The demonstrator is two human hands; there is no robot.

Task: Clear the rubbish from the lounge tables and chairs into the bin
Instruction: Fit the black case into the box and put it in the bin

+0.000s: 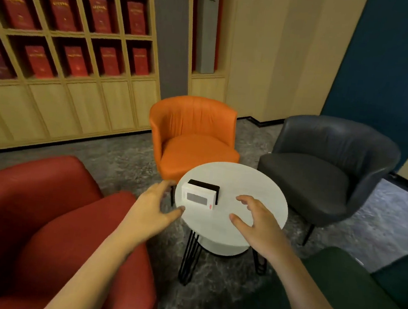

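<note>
my left hand (pixel 153 205) and right hand (pixel 253 221) hover spread wide and hold nothing, one on each side of a white and black box (pixel 200 194) lying on the round white table (pixel 257 185). orange (pixel 192 135), grey (pixel 322 166), red (pixel 40 212) and green (pixel 359 296) chairs ring the table.

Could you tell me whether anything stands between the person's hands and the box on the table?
Nothing visible does: the small white-and-black rectangular box lies alone on the round white table, flanked by the left hand and the right hand, with nothing between them.
</note>
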